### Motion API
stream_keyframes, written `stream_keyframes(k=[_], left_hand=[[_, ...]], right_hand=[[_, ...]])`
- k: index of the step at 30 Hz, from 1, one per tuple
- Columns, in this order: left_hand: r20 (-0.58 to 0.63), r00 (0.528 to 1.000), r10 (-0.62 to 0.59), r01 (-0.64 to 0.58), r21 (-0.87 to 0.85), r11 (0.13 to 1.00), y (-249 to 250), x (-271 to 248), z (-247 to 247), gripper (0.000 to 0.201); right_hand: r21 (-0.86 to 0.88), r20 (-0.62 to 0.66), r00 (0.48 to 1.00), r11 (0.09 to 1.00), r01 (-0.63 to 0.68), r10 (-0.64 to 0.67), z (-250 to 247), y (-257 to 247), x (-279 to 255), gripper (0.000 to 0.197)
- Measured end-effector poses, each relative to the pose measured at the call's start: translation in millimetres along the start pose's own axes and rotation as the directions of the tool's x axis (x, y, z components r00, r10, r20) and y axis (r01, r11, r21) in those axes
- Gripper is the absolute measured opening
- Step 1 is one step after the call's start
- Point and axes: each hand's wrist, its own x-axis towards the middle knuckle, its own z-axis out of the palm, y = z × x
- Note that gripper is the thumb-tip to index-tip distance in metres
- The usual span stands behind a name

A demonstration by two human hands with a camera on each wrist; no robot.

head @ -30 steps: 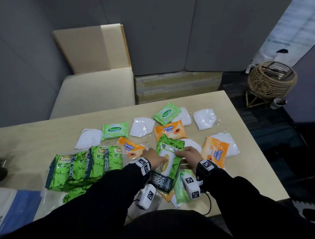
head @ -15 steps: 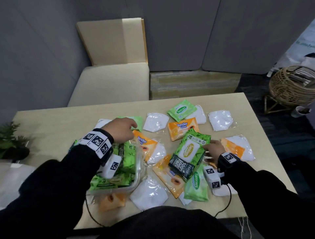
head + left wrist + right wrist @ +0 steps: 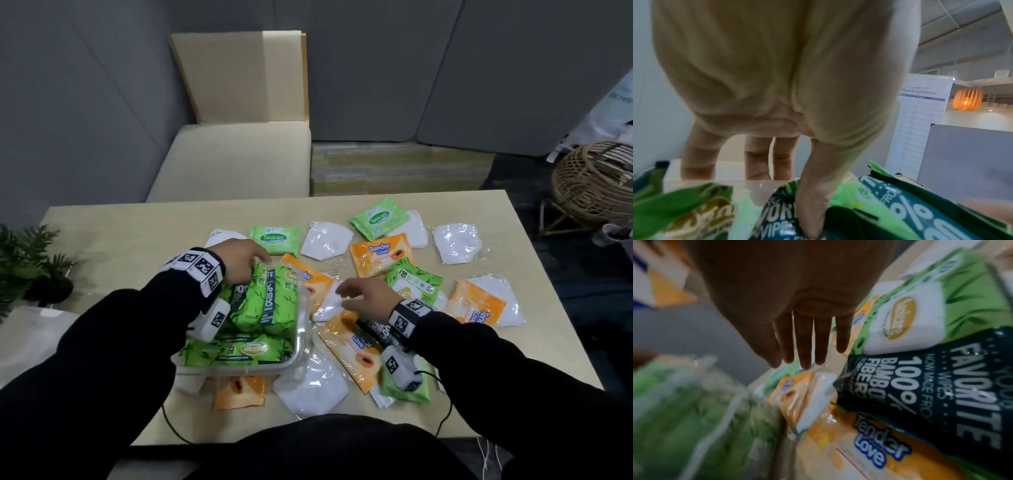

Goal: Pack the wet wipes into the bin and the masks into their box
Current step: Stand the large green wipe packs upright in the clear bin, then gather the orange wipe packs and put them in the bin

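Left hand's (image 3: 239,257) grip on bin (image 3: 301,342) rim partly hidden.

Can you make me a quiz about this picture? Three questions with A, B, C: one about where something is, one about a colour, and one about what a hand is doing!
1. Where is the left hand?
A. At the bin's far end
B. On a laptop
C. In a drawer

2. What colour are the Tender Love packs?
A. Blue
B. Orange
C. Purple

3. What is the right hand doing?
A. Making a fist
B. Squeezing a bottle
C. Open, holding nothing

Answers: 1 A, its fingers hook over the bin's far wall; 2 B, the wrappers are plainly orange; 3 C, its fingers are straight and hold nothing.
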Motion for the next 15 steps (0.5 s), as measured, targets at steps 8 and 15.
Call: stream_keyframes(k=[8,15], left_hand=[[-0.025,0.997,0.075,-0.078,-0.106,0.991,40,24,-6,0.056],[-0.12,0.991,0.057,-0.087,-0.265,0.96,31,22,-11,0.056]], right_hand=[[-0.496,0.013,0.964,0.839,-0.224,0.265,14,6,21,0.053],[-0.222,-0.11,0.953,0.928,-0.3,0.282,13,7,27,0.032]])
